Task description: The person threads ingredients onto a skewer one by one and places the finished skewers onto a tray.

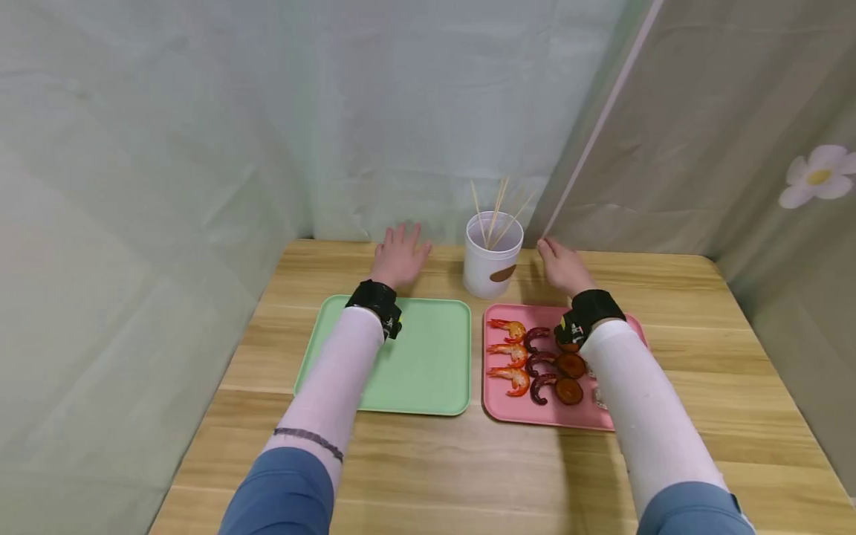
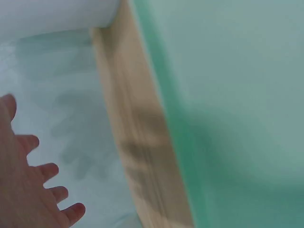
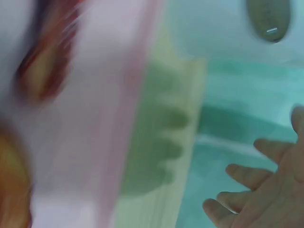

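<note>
My left hand [image 1: 399,258] reaches past the far edge of the light green tray [image 1: 421,364], fingers spread and holding nothing. To the right of the white bucket [image 1: 484,273], my right hand [image 1: 565,269] is stretched out beyond the pink tray [image 1: 528,420]. In the right wrist view its fingers [image 3: 251,176] are extended and apart, with nothing in them. Several thin wooden skewers [image 1: 498,208] lean inside the bucket, between the two hands. On the pink tray lie rows of shrimp [image 1: 512,380], dark red curled tentacles [image 1: 543,386] and brown round slices [image 1: 569,391]; my right forearm hides part of the tray.
Both trays and the bucket stand on a wooden table [image 1: 455,475]. Pale curtains [image 1: 428,111] hang right behind its far edge and along its sides. White pieces [image 1: 599,397] show beside my right forearm on the pink tray.
</note>
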Available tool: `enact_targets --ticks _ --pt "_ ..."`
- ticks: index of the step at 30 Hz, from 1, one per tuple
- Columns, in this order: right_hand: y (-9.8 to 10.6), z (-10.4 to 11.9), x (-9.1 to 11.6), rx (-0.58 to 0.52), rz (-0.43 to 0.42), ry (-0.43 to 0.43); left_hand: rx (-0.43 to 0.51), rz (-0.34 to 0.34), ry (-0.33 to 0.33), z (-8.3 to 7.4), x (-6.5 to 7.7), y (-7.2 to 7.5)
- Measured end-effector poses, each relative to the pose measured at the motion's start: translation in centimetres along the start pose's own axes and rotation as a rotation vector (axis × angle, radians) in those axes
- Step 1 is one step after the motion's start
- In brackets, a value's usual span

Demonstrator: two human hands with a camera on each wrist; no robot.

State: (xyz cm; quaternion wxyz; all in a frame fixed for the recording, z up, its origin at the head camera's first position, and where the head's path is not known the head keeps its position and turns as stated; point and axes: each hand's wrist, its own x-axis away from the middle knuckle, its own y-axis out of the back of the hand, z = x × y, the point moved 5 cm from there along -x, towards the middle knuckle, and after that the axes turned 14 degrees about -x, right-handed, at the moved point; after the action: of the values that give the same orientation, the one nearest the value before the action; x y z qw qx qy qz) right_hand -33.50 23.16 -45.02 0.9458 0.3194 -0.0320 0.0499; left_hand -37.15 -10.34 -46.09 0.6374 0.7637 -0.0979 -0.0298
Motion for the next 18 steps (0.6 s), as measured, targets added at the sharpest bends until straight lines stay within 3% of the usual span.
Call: enact_targets --ticks 2,5,9,18 --pt "0.3 1.1 0.1 -0.152 -0.051 -0.022 0.078 -0.036 0.007 -0.2 -0.1 0.7" --pt "0.4 2.4 0.3 -0.38 -0.11 -0.051 0.281 -0.081 0.013 -0.8 0.1 1.6" --pt "-0.1 3.6 0.1 -0.573 -0.119 -0.074 0.558 -0.102 0.031 -1.7 0.2 2.0" --pt "-1.9 4.3 -0.4 -0.68 -0.051 -0.099 0.911 -0.058 0.127 -4.1 0.7 1.7"
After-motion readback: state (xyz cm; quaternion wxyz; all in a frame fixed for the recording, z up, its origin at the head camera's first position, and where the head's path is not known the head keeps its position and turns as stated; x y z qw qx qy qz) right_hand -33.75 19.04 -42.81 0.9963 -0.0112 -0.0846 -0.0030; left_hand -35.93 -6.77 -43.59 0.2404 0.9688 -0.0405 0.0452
